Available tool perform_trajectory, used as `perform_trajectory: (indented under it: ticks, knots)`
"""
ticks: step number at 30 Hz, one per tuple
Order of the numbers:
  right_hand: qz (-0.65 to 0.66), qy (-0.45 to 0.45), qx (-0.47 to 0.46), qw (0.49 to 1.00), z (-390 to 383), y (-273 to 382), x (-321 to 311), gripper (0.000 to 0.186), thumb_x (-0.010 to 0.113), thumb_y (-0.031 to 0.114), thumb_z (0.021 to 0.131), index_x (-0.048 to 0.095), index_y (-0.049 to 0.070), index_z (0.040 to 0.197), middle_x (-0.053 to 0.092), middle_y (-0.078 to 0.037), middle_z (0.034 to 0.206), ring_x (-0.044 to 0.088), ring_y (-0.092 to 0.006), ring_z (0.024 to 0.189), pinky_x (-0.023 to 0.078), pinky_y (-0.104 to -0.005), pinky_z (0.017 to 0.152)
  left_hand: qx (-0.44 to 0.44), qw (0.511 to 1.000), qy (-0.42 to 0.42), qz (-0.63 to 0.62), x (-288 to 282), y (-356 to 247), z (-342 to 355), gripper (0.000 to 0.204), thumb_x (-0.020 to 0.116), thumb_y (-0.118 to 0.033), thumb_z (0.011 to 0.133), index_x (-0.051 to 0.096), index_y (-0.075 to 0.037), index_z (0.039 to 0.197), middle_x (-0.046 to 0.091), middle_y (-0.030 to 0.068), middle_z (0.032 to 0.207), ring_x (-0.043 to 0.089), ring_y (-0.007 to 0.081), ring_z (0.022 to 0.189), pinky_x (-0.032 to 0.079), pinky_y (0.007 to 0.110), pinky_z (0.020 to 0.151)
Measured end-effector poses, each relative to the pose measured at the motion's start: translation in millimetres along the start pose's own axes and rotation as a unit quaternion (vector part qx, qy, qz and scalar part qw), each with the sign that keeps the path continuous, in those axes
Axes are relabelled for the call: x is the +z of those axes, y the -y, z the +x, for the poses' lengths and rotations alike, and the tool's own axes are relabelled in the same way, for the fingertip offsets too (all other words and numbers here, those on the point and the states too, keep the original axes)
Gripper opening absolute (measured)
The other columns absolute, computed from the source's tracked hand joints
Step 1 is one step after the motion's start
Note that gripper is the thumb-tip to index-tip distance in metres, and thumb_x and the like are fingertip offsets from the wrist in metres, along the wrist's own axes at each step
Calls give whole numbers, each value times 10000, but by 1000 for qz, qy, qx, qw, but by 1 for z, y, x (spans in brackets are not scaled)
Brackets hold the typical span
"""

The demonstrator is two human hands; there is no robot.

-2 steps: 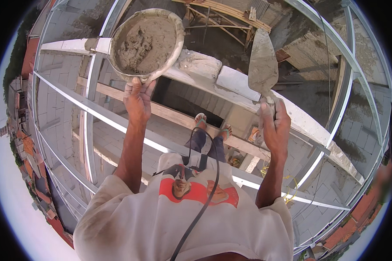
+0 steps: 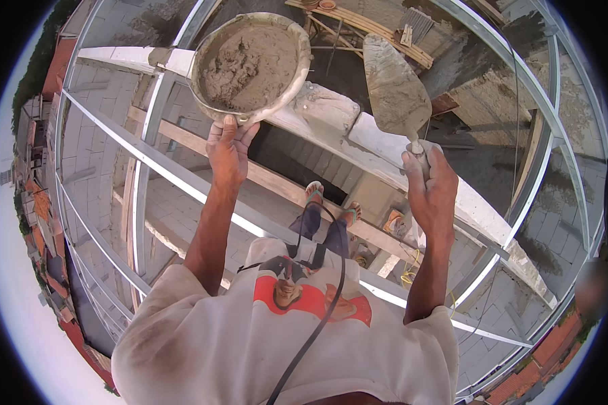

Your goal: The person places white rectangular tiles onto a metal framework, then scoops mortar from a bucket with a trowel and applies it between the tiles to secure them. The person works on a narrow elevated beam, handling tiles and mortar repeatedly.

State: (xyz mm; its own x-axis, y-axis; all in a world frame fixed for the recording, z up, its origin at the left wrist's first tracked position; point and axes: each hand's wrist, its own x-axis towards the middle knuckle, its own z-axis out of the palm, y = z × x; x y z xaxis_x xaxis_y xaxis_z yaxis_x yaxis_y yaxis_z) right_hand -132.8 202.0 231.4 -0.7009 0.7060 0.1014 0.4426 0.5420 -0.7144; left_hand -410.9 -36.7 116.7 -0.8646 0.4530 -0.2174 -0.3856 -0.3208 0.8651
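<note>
My left hand point(image 2: 228, 154): fingers closed on the near rim of a round bucket point(image 2: 298, 84), grey mortar point(image 2: 250, 67) inside. My right hand point(image 2: 432, 194): fingers wrapped round the handle of a pointed trowel point(image 2: 395, 88), blade mortar-smeared, showing past the far edge of the white block wall point(image 2: 377, 137). Can't tell if bucket touches wall.

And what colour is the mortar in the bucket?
Greyish brown; the mortar shows best in the head view.
</note>
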Motion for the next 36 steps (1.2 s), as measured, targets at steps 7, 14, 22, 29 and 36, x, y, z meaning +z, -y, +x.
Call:
perform_trajectory:
  ticks: [7, 14, 22, 29, 36]
  knots:
    - [-301, 63, -283, 908, 127, 95, 62, 135, 679, 140, 875, 742, 46, 948, 745, -163, 948, 751, -334, 889, 596, -446, 732, 23, 998, -31, -49, 3, -1, 0, 158, 638, -165, 1061, 565, -25, 1059, 717, 134, 1071, 744, 249, 968, 648, 419, 903]
    - [-450, 199, -450, 746, 154, 167, 115, 124, 696, 114, 872, 772, 121, 775, 721, -63, 697, 765, -248, 732, 580, -358, 650, 10, 998, -39, -41, 4, -3, -2, 213, 629, -183, 1068, 575, 4, 1156, 716, 139, 1152, 744, 249, 993, 638, 410, 913]
    - [-396, 251, -514, 718, 153, 200, 104, 88, 708, 96, 831, 795, 87, 841, 724, -121, 735, 767, -293, 764, 597, -391, 680, 9, 998, -39, -41, 9, -8, -8, 239, 601, -210, 1084, 581, -3, 1201, 723, 142, 1190, 743, 249, 1049, 624, 406, 947]
    - [-282, 266, -403, 829, 186, 180, 116, 156, 694, 118, 783, 758, -13, 840, 721, -210, 773, 739, -348, 775, 590, -430, 758, 15, 998, -39, -40, 0, -5, -3, 217, 618, -208, 1074, 589, -19, 1177, 727, 133, 1185, 743, 252, 1050, 620, 425, 957]
    - [-97, 426, -183, 881, 223, 96, 94, 269, 772, 248, 851, 741, -1, 946, 684, -85, 773, 614, -182, 699, 501, -371, 668, 7, 999, -13, -47, -4, 6, 4, 213, 618, -191, 1072, 592, -20, 1195, 722, 132, 1188, 735, 261, 1076, 614, 440, 977]
